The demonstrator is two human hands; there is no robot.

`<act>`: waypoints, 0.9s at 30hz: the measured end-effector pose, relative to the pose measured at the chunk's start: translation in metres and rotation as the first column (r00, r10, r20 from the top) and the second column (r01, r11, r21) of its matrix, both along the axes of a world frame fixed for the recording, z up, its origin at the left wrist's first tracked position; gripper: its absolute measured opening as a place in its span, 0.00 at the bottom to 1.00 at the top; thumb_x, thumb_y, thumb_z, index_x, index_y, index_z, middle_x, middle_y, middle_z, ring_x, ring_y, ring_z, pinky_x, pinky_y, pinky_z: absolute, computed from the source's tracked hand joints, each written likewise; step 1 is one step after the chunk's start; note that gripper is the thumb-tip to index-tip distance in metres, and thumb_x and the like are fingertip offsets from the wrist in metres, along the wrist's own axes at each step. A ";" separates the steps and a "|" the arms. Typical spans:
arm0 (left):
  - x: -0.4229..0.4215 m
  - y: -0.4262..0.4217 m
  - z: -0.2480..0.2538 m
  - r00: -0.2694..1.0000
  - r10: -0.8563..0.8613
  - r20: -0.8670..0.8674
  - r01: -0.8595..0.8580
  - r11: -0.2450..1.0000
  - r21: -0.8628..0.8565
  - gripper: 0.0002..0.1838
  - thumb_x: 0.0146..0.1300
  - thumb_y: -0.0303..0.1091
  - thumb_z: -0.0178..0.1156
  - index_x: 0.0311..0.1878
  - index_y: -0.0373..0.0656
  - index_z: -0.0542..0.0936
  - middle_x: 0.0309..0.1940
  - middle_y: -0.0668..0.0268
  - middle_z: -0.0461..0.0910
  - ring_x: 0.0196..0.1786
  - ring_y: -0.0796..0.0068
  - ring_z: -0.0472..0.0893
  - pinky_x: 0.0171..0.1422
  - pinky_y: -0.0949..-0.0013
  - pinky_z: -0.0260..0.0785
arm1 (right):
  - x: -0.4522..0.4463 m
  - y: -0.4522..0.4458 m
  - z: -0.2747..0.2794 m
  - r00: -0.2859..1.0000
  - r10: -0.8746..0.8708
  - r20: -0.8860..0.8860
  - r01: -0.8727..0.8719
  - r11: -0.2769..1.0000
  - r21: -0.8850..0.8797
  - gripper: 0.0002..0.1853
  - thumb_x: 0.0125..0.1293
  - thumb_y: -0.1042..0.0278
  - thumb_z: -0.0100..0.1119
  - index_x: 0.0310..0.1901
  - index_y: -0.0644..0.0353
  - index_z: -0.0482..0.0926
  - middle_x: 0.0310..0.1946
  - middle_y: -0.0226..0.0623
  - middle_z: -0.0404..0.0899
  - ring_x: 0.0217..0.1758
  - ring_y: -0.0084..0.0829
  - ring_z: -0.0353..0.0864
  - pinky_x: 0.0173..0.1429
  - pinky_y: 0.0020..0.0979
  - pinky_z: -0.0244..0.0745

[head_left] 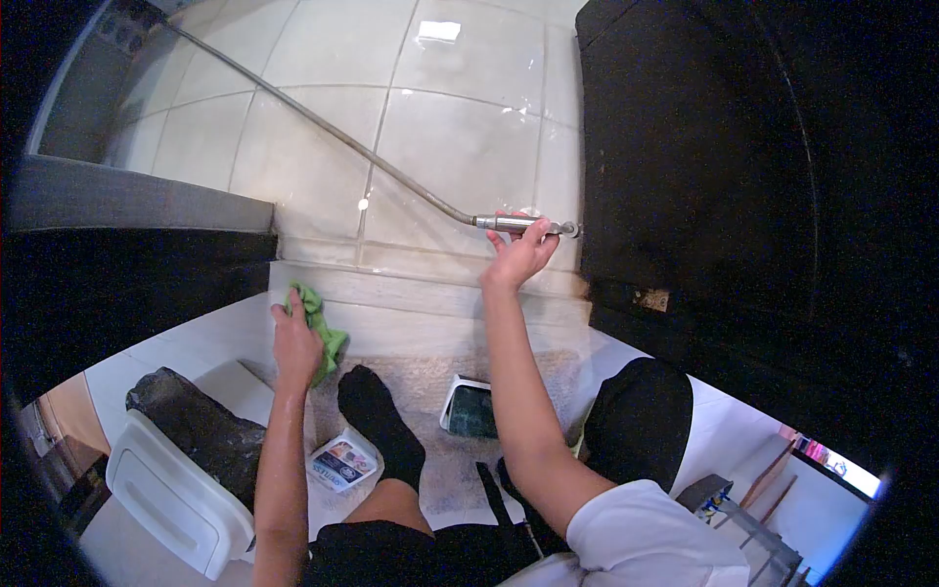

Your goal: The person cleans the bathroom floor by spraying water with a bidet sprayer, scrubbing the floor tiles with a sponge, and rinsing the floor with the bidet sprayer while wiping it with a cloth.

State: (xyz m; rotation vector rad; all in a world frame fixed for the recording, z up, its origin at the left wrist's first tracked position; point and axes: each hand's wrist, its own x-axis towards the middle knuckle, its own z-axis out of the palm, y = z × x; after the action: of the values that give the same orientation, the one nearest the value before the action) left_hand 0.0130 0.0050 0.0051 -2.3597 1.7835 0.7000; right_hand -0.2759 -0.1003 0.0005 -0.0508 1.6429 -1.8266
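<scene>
My left hand (pixel 295 338) is closed on a crumpled green cloth (pixel 328 342) at the left end of the pale doorway sill (pixel 391 298). My right hand (pixel 523 256) reaches over the sill with its fingers wrapped round a chrome spray head (pixel 504 224), whose tip points right towards the dark door. From the spray head a metal hose (pixel 323 122) runs up and left across the tiled floor (pixel 450 127). Part of the spray head is hidden by my fingers.
A dark door (pixel 724 147) stands at the right, a dark frame (pixel 137 264) at the left. On the worn mat (pixel 401 470) lie a labelled plastic tub (pixel 342 462) and a dark-faced white tray (pixel 471 406). A white lid (pixel 176 489) is at lower left.
</scene>
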 end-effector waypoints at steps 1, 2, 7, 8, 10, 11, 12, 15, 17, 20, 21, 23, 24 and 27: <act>0.001 0.001 -0.003 1.000 -0.017 0.007 0.018 0.999 -0.028 0.37 0.49 0.23 0.53 0.66 0.41 0.57 0.53 0.39 0.60 0.44 0.42 0.74 0.47 0.54 0.70 | 0.001 -0.001 0.005 1.000 -0.012 0.020 0.013 1.000 -0.007 0.16 0.71 0.53 0.40 0.50 0.55 0.58 0.38 0.41 0.75 0.34 0.37 0.81 0.23 0.34 0.75; 0.001 0.002 -0.004 0.999 -0.035 0.015 0.036 0.998 -0.057 0.37 0.49 0.23 0.53 0.67 0.41 0.57 0.54 0.39 0.60 0.44 0.42 0.74 0.47 0.54 0.70 | 0.003 -0.001 0.009 1.000 -0.013 0.019 0.013 1.000 -0.006 0.16 0.71 0.53 0.40 0.50 0.55 0.58 0.38 0.41 0.75 0.34 0.37 0.81 0.23 0.34 0.75; -0.001 -0.004 -0.001 1.000 0.014 0.003 -0.014 0.999 0.031 0.37 0.50 0.23 0.53 0.67 0.41 0.56 0.55 0.39 0.59 0.46 0.42 0.73 0.50 0.55 0.69 | 0.012 0.008 0.013 0.940 -0.111 0.322 0.096 0.993 0.065 0.15 0.71 0.52 0.38 0.49 0.54 0.58 0.40 0.41 0.74 0.36 0.42 0.80 0.25 0.37 0.72; 0.000 -0.005 -0.004 1.000 0.028 -0.011 -0.027 0.999 0.042 0.37 0.50 0.23 0.52 0.67 0.42 0.56 0.55 0.39 0.59 0.47 0.42 0.73 0.50 0.55 0.69 | 0.013 0.010 0.011 0.936 -0.084 0.341 0.060 0.995 0.080 0.15 0.70 0.51 0.38 0.48 0.52 0.59 0.39 0.40 0.73 0.38 0.42 0.79 0.29 0.39 0.72; 0.000 -0.005 -0.001 1.000 0.024 -0.010 -0.023 0.999 0.043 0.37 0.51 0.23 0.52 0.67 0.42 0.56 0.55 0.38 0.59 0.47 0.42 0.73 0.51 0.55 0.69 | 0.012 0.017 -0.003 0.906 -0.010 0.422 -0.003 1.000 0.029 0.15 0.70 0.50 0.38 0.48 0.52 0.60 0.38 0.39 0.73 0.39 0.42 0.79 0.31 0.39 0.72; 0.000 -0.005 0.000 1.000 0.019 -0.017 -0.018 0.999 0.046 0.36 0.51 0.24 0.51 0.67 0.42 0.56 0.55 0.38 0.59 0.48 0.41 0.73 0.51 0.55 0.69 | 0.011 0.019 -0.010 0.870 0.064 0.489 -0.059 0.998 -0.025 0.15 0.70 0.50 0.38 0.47 0.51 0.61 0.37 0.38 0.73 0.39 0.42 0.78 0.33 0.40 0.72; 0.000 -0.004 -0.001 1.000 0.022 -0.013 -0.022 0.999 0.049 0.36 0.51 0.24 0.51 0.67 0.42 0.56 0.55 0.38 0.59 0.48 0.41 0.73 0.51 0.55 0.69 | 0.011 0.021 -0.015 0.867 0.065 0.493 -0.062 0.998 -0.022 0.15 0.70 0.50 0.38 0.47 0.51 0.61 0.37 0.38 0.73 0.39 0.42 0.78 0.33 0.40 0.72; 0.004 -0.003 -0.004 1.000 0.005 -0.026 -0.005 1.000 0.014 0.36 0.51 0.24 0.51 0.67 0.42 0.55 0.55 0.39 0.58 0.49 0.42 0.72 0.51 0.54 0.69 | 0.009 0.012 -0.030 0.757 0.281 0.589 -0.252 0.958 -0.134 0.15 0.71 0.51 0.37 0.47 0.52 0.63 0.34 0.37 0.73 0.38 0.40 0.77 0.38 0.41 0.72; 0.001 -0.003 0.001 0.999 0.014 -0.034 -0.013 0.999 0.049 0.36 0.52 0.24 0.50 0.67 0.42 0.56 0.55 0.40 0.59 0.49 0.42 0.72 0.51 0.54 0.69 | 0.001 -0.009 -0.039 0.756 0.439 0.486 -0.364 0.899 -0.245 0.17 0.71 0.49 0.36 0.49 0.51 0.66 0.31 0.35 0.74 0.38 0.35 0.76 0.38 0.36 0.72; 0.000 -0.003 0.005 0.997 0.028 -0.073 -0.025 0.998 0.051 0.35 0.52 0.24 0.49 0.67 0.42 0.56 0.53 0.41 0.60 0.49 0.43 0.72 0.50 0.54 0.69 | -0.018 -0.056 -0.024 0.645 0.759 0.085 -0.719 0.641 -0.270 0.20 0.71 0.51 0.37 0.55 0.55 0.64 0.31 0.36 0.73 0.33 0.31 0.75 0.40 0.32 0.72; 0.000 -0.002 0.005 0.997 0.041 -0.063 -0.038 0.998 0.052 0.35 0.52 0.24 0.49 0.67 0.42 0.56 0.53 0.41 0.60 0.49 0.43 0.72 0.50 0.54 0.69 | -0.020 -0.076 -0.014 0.552 0.832 -0.051 -0.820 0.531 -0.212 0.21 0.71 0.51 0.39 0.57 0.58 0.63 0.30 0.36 0.73 0.31 0.29 0.75 0.38 0.29 0.72; 0.002 0.001 0.000 0.999 -0.017 -0.045 0.016 1.000 -0.019 0.34 0.52 0.23 0.48 0.67 0.42 0.57 0.52 0.43 0.61 0.48 0.44 0.73 0.50 0.54 0.69 | -0.019 -0.115 0.014 0.306 0.923 -0.233 -0.951 0.304 -0.046 0.22 0.70 0.50 0.40 0.57 0.56 0.65 0.30 0.37 0.74 0.32 0.30 0.76 0.41 0.29 0.70; 0.006 0.004 -0.009 0.997 -0.012 -0.074 0.007 0.998 -0.065 0.35 0.52 0.24 0.49 0.67 0.42 0.57 0.51 0.43 0.61 0.46 0.44 0.73 0.49 0.53 0.69 | -0.013 -0.129 0.023 0.026 0.928 -0.371 -0.982 0.093 0.166 0.22 0.69 0.49 0.42 0.57 0.54 0.67 0.31 0.38 0.76 0.32 0.30 0.76 0.43 0.30 0.68; 0.003 0.001 -0.002 0.998 -0.010 -0.064 0.006 0.999 -0.053 0.35 0.51 0.24 0.50 0.67 0.42 0.57 0.50 0.44 0.62 0.45 0.43 0.73 0.48 0.53 0.69 | 0.014 -0.149 0.033 -0.541 0.483 -0.689 -0.776 0.029 0.630 0.21 0.67 0.48 0.43 0.57 0.46 0.69 0.32 0.39 0.78 0.32 0.34 0.77 0.49 0.34 0.62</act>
State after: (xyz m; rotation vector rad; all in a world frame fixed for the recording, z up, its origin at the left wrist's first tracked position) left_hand 0.0159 0.0064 0.0035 -2.3882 1.8587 0.7448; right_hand -0.2619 -0.2488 0.0339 -2.3270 0.9835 -0.4444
